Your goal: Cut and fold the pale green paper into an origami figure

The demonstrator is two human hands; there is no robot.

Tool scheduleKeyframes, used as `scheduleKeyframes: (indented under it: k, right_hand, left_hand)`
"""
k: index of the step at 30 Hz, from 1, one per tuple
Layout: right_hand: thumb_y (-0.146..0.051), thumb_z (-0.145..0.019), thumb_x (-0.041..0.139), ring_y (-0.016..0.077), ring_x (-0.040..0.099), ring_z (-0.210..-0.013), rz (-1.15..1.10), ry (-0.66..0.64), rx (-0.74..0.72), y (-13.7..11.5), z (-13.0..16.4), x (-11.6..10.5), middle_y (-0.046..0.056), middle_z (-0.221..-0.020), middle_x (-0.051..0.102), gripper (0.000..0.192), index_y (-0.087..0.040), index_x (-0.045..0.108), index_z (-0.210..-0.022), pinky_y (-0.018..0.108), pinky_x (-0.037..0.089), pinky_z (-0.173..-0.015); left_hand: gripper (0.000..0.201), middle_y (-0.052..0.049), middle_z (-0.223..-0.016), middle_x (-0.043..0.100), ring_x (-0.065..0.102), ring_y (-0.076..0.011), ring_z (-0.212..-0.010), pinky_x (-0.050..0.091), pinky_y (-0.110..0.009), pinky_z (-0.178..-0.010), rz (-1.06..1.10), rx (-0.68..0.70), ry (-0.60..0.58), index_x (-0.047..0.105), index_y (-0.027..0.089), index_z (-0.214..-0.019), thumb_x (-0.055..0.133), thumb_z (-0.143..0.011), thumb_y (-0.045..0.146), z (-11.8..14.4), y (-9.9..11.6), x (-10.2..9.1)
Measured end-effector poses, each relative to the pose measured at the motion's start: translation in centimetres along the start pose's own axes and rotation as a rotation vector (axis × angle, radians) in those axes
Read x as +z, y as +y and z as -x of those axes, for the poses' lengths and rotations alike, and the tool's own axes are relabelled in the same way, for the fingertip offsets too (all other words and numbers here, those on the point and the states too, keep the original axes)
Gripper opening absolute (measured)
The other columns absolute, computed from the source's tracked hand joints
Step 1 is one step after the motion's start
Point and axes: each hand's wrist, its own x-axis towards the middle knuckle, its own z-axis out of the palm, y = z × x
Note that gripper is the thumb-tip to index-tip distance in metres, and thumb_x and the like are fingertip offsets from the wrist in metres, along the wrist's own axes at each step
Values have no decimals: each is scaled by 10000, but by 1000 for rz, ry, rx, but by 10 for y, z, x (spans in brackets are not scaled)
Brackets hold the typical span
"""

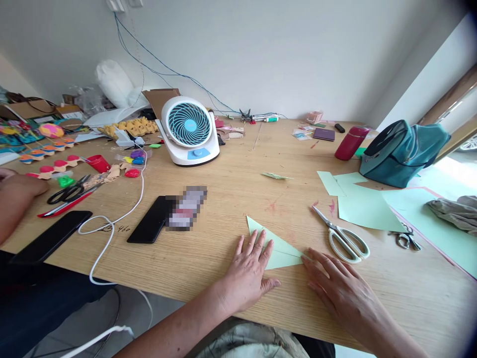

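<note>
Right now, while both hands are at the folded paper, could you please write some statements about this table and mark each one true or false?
1. The left hand rests on the folded pale green paper. True.
2. The right hand holds the metal scissors with white handles. False: the scissors lie on the wooden table; the right hand is at the paper's pointed right tip.
3. The round white fan with a blue grille stands beyond both hands. True.
4. The dark red cylindrical bottle is left of the fan. False: it is to the right.
5. The teal fabric bag is on the bottle's right. True.
</note>
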Motion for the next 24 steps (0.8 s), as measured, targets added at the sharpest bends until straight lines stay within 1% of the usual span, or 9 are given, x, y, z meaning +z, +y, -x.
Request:
scheduleKeyframes:
  k: [3,6,9,11,13,16,20,24]
  right_hand:
    - [-302,-965,477,277,592,-1115,-59,-30,22,0,4,-1,153,-1281,609,374,-153,574,-1294,417,544,-869]
    - [-261,-956,481,268,602,-1047,-143,-65,46,-4,5,-3,157,-1212,620,346,-136,583,-1261,411,563,-843]
    - [-233,-951,480,262,604,-982,-213,-66,43,-14,2,-7,166,-1153,622,320,-111,591,-1225,409,572,-819]
    - [-222,-944,494,256,604,-963,-268,-77,24,-22,0,-12,157,-1128,623,313,-118,592,-1222,401,574,-817]
    - [-234,-932,528,250,604,-962,-336,-116,-16,-30,-2,-17,137,-1108,628,325,-148,590,-1239,382,574,-814]
    - [-231,-943,519,240,608,-941,-392,-151,-48,-36,-8,-21,123,-1074,634,343,-168,576,-1276,374,568,-800]
    - [-223,-967,475,237,609,-898,-369,-103,-49,-34,-19,-16,132,-1046,635,344,-157,575,-1289,385,559,-767]
    - [-232,-975,456,242,601,-878,-288,-86,-81,-30,-22,-9,141,-1066,638,336,-161,598,-1272,396,551,-749]
  left_hand:
    - [833,-149,-1619,-16,-14,-348,-1492,114,-603,-1172,5,7,-106,121,181,-1552,339,-916,672,-3,-3,-7]
    - [823,-135,-1621,-4,-16,-331,-1496,102,-585,-1179,1,53,-150,140,197,-1549,400,-913,650,-9,-12,-15]
    - [790,-124,-1626,61,51,-337,-1494,155,-564,-1174,-15,108,-116,206,194,-1534,443,-913,621,-15,-22,-18]
    - [761,-127,-1617,151,170,-340,-1470,227,-529,-1156,-24,133,-54,284,174,-1507,471,-908,604,-18,-27,-18]
    - [718,-131,-1584,268,289,-320,-1418,286,-484,-1131,-26,163,10,355,152,-1471,477,-913,587,-19,-30,-16]
    - [661,-131,-1530,376,359,-292,-1371,316,-460,-1105,-29,223,61,395,142,-1441,442,-937,567,-18,-31,-13]
    - [607,-126,-1535,371,326,-281,-1404,302,-464,-1111,-35,253,87,398,170,-1441,397,-962,544,-15,-32,-12]
    - [573,-132,-1560,321,280,-287,-1440,272,-482,-1133,-30,253,70,389,215,-1455,368,-975,529,-14,-32,-13]
